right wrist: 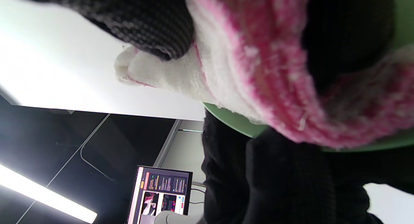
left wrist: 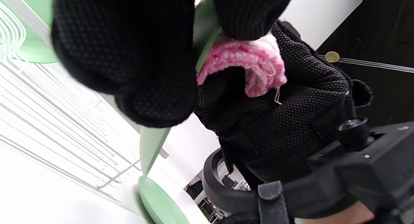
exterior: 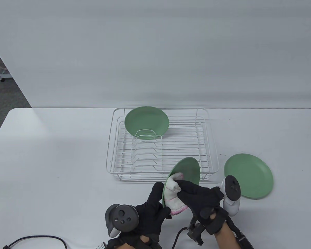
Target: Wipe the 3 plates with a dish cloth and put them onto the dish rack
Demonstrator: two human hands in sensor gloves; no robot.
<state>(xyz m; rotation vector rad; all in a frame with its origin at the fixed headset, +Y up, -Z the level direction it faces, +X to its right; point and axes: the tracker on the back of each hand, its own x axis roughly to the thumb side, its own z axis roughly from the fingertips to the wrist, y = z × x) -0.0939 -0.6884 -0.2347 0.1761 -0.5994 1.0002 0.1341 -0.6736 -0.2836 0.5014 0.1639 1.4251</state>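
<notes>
Table view, and both hands are busy at the near edge of the table [exterior: 54, 155]. The left hand [exterior: 151, 207] grips a green plate [exterior: 188, 171] by its lower rim, fingers curled round the edge, holding it tilted up on its side above the table, just in front of the dish rack [exterior: 162, 145]. The right hand [exterior: 197, 197] has its fingers bunched round a white and pink dish cloth [exterior: 173, 194] and presses it against the plate's face, right between the two sets of fingers.

Beyond the fingertips, a second green plate [exterior: 146, 123] stands upright in a slot at the far end of the rack. Off to the right of the right hand, a third green plate [exterior: 248, 179] lies flat on the table, beside the rack's near right corner and close behind the white tracker [exterior: 232, 194] on that hand. A dark tracker [exterior: 121, 216] sits on the back of the left hand.

Left wrist view: black gloved fingers [left wrist: 129, 56] clamp the plate's rim, with the pink edge of the cloth tucked just past them against the other glove. Right wrist view: the cloth fills the frame, wadded under the gloved fingers [right wrist: 145, 26] and lying on the green rim, with the left hand beneath it. A cable [exterior: 36, 240] trails along the table's near edge, left of the left hand.
</notes>
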